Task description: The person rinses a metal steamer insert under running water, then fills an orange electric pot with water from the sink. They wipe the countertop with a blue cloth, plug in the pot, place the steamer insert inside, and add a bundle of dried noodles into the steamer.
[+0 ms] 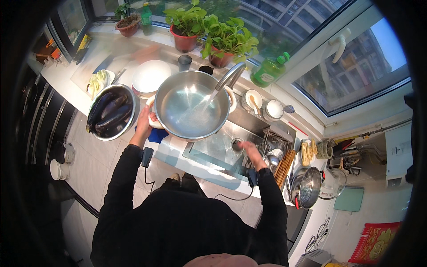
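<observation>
A large metal pot (191, 130) with pale handles stands partly over the left side of the sink (210, 148). Clear water fills much of it, and a stream from the curved faucet (230, 75) runs into it. My left hand (143, 125) grips the pot's left handle (155, 124). Blurred by motion, my right hand (253, 155) hangs over the sink near the drain (237, 146), with nothing seen in it. Left of the pot, a metal bowl (130, 124) holds several dark eggplants (113, 111).
White plates (151, 76) sit behind the bowl, near cut cabbage (97, 81). Potted plants (185, 41) and a green detergent bottle (268, 73) line the windowsill. Right of the sink are a dish rack (272, 142), chopsticks (284, 167) and a metal steamer pot (307, 187).
</observation>
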`<action>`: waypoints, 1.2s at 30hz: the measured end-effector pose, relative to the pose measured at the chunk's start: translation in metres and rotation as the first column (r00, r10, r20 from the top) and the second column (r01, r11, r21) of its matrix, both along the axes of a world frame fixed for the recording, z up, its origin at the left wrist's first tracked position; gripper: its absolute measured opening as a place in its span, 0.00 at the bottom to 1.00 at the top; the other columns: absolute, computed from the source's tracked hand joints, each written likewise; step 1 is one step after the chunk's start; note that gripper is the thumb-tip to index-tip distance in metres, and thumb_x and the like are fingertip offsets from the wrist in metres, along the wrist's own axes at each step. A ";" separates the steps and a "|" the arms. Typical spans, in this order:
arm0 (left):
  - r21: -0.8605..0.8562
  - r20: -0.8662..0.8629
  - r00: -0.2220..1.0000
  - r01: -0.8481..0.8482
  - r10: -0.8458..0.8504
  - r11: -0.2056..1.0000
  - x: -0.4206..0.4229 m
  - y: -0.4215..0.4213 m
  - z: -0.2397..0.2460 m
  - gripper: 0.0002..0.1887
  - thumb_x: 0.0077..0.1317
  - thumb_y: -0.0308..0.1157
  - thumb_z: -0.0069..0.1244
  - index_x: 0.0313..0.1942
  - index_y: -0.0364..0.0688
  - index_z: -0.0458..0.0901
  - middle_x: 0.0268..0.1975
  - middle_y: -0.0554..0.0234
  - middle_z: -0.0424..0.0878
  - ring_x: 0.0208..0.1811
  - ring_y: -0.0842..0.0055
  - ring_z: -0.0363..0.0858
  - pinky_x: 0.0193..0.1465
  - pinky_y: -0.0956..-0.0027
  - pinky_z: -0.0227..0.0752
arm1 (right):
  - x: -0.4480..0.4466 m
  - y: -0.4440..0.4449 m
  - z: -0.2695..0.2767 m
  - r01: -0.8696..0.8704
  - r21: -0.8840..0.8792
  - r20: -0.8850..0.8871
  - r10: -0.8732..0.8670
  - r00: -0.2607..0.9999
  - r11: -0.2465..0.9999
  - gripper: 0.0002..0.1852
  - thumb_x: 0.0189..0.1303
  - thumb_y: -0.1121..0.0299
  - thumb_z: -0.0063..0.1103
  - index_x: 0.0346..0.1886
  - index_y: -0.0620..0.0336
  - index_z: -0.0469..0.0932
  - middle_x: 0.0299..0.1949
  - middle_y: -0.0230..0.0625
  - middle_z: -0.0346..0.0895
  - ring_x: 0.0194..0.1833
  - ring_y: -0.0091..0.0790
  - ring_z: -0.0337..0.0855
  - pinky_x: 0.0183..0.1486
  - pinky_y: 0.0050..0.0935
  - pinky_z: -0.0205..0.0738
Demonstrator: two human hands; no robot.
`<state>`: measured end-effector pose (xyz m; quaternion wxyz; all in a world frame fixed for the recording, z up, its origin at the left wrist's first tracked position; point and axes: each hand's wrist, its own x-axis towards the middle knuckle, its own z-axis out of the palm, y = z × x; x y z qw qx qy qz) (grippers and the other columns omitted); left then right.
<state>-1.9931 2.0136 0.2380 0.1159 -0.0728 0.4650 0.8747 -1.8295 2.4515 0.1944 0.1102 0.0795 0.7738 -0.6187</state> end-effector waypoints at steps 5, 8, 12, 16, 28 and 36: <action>-0.011 0.103 0.989 -0.103 0.104 0.995 0.001 0.004 0.000 0.18 0.66 0.44 0.35 0.48 0.40 0.65 0.17 0.75 0.61 0.17 0.89 0.61 0.21 0.83 0.60 | -0.092 -0.027 0.024 0.392 -0.372 0.246 -0.318 0.916 0.841 0.18 0.63 0.57 0.39 0.44 0.63 0.66 0.41 0.36 0.73 0.43 0.30 0.72 0.47 0.28 0.64; -0.023 0.092 0.989 -0.112 0.114 0.993 0.002 0.004 0.000 0.19 0.66 0.44 0.35 0.49 0.40 0.65 0.17 0.76 0.61 0.17 0.89 0.61 0.21 0.83 0.59 | -0.132 -0.033 0.019 0.427 -0.573 0.331 -0.279 0.901 0.699 0.19 0.65 0.57 0.34 0.48 0.65 0.63 0.44 0.42 0.71 0.45 0.35 0.73 0.50 0.34 0.66; 0.048 0.068 0.994 -0.085 0.082 0.995 0.002 0.001 -0.002 0.14 0.66 0.41 0.36 0.44 0.40 0.64 0.18 0.71 0.61 0.18 0.84 0.63 0.22 0.80 0.63 | -0.167 -0.033 0.002 0.391 -0.762 0.335 -0.203 0.920 0.517 0.22 0.66 0.57 0.28 0.48 0.70 0.63 0.43 0.48 0.71 0.44 0.42 0.73 0.51 0.38 0.67; 0.053 0.094 0.990 -0.115 0.109 0.992 0.003 0.000 -0.003 0.14 0.66 0.41 0.37 0.44 0.41 0.63 0.18 0.71 0.61 0.18 0.84 0.63 0.22 0.80 0.62 | -0.181 -0.029 -0.006 0.429 -0.834 0.379 -0.207 0.902 0.346 0.25 0.66 0.58 0.25 0.47 0.78 0.61 0.44 0.55 0.69 0.46 0.47 0.71 0.54 0.41 0.65; 0.013 0.097 0.986 -0.137 0.135 0.990 0.004 0.004 0.002 0.14 0.66 0.43 0.36 0.43 0.42 0.64 0.18 0.72 0.61 0.18 0.84 0.63 0.22 0.79 0.63 | -0.182 -0.019 -0.001 0.525 -0.806 0.482 -0.210 0.851 0.275 0.22 0.66 0.61 0.29 0.48 0.77 0.56 0.49 0.58 0.63 0.52 0.52 0.66 0.56 0.46 0.61; 0.006 0.096 0.986 -0.139 0.138 0.990 0.004 0.004 0.002 0.14 0.66 0.43 0.36 0.42 0.42 0.64 0.17 0.73 0.61 0.17 0.85 0.63 0.21 0.80 0.63 | -0.185 -0.009 -0.005 0.543 -0.798 0.508 -0.195 0.839 0.261 0.20 0.64 0.61 0.35 0.47 0.72 0.55 0.48 0.57 0.63 0.51 0.56 0.66 0.55 0.51 0.60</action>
